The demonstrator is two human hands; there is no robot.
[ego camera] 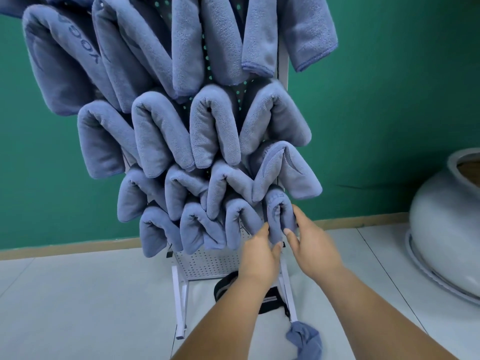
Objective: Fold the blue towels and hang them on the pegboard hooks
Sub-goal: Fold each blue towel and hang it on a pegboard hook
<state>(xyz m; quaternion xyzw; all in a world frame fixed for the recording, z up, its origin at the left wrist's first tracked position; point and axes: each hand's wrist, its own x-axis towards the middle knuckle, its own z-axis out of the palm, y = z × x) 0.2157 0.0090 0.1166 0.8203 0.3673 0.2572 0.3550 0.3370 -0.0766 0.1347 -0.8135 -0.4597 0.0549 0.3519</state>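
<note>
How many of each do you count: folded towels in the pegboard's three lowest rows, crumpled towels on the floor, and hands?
Folded towels in the pegboard's three lowest rows: 12
Crumpled towel: 1
Hands, left hand and right hand, both gripping the bottom-right towel: 2
Total: 15

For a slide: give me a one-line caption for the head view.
Left hand and right hand hold the bottom-right towel on a pegboard packed with folded blue towels.
</note>
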